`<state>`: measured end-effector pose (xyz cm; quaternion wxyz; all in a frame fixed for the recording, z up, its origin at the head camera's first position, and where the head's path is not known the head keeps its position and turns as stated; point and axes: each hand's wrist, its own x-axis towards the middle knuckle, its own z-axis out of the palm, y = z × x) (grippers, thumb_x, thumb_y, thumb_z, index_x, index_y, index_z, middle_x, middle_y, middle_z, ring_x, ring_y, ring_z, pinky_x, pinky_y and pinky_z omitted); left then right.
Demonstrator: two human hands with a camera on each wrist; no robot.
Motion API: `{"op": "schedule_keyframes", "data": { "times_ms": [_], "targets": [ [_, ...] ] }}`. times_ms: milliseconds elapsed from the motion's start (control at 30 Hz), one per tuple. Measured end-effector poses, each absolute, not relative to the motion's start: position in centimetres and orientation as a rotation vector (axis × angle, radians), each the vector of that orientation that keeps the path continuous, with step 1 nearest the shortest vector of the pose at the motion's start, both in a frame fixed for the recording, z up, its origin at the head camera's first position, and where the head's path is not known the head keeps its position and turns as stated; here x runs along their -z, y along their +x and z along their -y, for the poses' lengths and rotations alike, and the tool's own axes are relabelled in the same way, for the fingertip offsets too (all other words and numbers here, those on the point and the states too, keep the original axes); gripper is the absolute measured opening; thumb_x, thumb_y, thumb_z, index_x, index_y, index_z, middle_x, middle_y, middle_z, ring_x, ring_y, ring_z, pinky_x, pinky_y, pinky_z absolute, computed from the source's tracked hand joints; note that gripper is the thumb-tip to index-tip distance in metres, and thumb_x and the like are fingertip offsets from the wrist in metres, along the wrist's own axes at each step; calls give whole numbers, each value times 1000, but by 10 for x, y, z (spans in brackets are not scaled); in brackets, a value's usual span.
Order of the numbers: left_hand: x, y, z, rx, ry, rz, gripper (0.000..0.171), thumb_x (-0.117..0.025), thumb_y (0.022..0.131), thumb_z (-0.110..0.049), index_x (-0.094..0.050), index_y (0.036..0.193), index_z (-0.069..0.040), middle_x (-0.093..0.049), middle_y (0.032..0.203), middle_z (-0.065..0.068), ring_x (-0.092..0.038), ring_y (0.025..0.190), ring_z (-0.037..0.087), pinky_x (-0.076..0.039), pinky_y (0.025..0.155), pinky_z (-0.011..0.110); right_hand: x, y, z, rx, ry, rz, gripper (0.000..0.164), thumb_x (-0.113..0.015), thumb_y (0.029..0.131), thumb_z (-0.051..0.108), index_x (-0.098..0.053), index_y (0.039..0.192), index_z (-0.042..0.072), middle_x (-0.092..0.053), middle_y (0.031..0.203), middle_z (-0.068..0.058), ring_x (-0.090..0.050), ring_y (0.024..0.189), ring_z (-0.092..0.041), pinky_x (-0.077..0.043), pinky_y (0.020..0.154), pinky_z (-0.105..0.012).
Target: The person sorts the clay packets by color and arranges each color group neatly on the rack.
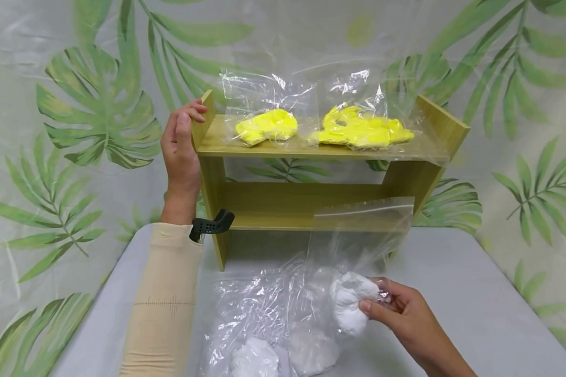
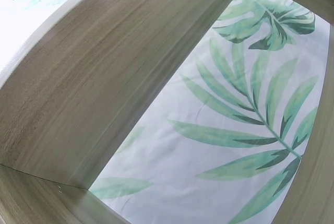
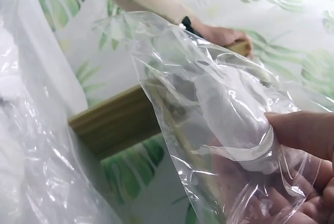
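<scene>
My left hand [image 1: 181,146] grips the upper left side panel of a small two-tier wooden shelf [image 1: 264,207], its fingers bent over the panel's edge. Lower right, my right hand [image 1: 401,314] pinches a clear zip bag [image 1: 363,225] with a soft white clay-like lump [image 1: 356,303] inside, thumb against the lump. The right wrist view shows this bag [image 3: 177,151] close up, raised in front of the shelf. On the top tier lie two clear bags, one with a yellow lump [image 1: 266,125], the other with a larger, ragged yellow lump [image 1: 363,128].
More clear bags [image 1: 250,298] with white lumps [image 1: 254,358] lie on the grey-white table [image 1: 453,272] in front of the shelf. The lower tier [image 1: 264,204] is partly covered by the raised bag. A leaf-patterned cloth [image 1: 99,104] hangs behind.
</scene>
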<state>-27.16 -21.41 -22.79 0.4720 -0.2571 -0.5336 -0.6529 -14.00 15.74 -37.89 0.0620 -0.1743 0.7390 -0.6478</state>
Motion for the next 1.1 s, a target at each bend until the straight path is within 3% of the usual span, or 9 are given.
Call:
{"op": "schedule_keyframes", "data": {
  "times_ms": [400,733,1100],
  "targets": [
    [230,-272,213,1577,-636,1305,28,-35,96,-3,-59,81,-5,-63,98,0,-52,120,31,-32,112,34,375,-185,-142,2012,-751,-2144,28,-61,89,-5,-64,115,5,-70,99,-1,-67,86,-9,-58,74,-26],
    [228,-273,214,1581,-639,1309,28,-35,96,-3,-59,81,-4,-64,99,1,-52,119,30,-32,112,33,361,-224,-146,1983,-612,-2031,31,-56,95,4,-55,126,6,-62,110,-3,-63,98,-13,-56,83,-27],
    [228,-272,216,1575,-638,1323,28,-35,96,-3,-59,82,-5,-63,100,2,-51,121,29,-31,112,33,337,-254,-149,2084,-551,-1885,25,-55,95,3,-61,116,15,-60,107,-2,-61,92,-13,-55,79,-23]
  ]
}}
